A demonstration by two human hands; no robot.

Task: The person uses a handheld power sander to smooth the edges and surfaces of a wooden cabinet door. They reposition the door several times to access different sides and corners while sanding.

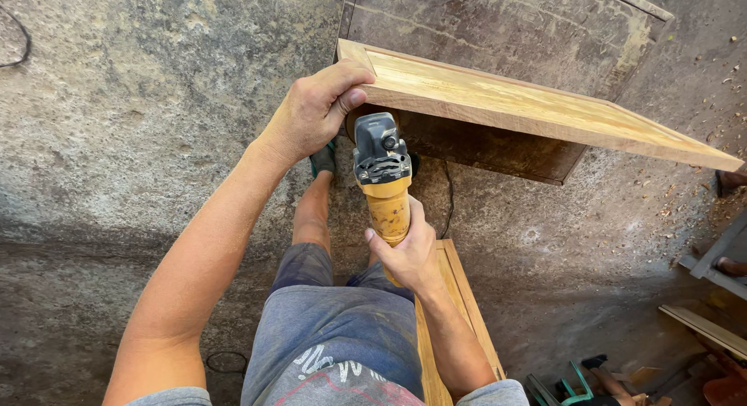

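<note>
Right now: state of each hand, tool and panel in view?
left hand: gripping the corner of the raised panel
right hand: closed around the grinder body
yellow angle grinder: held with its head under the panel edge; spinning or not, cannot tell
wooden panel: lifted, tilted
second wooden frame: beside the legs

**One head-worn camera, looking steeply down**

The only view comes from the person's head and faces almost straight down their own front to the concrete floor (117,141). It sits close: both forearms run up from the bottom edge, and the left hand (311,110) and right hand (408,254) fill the middle. The wooden panel (529,106) crosses the upper right. There is no second view, so nothing is shared.
</note>
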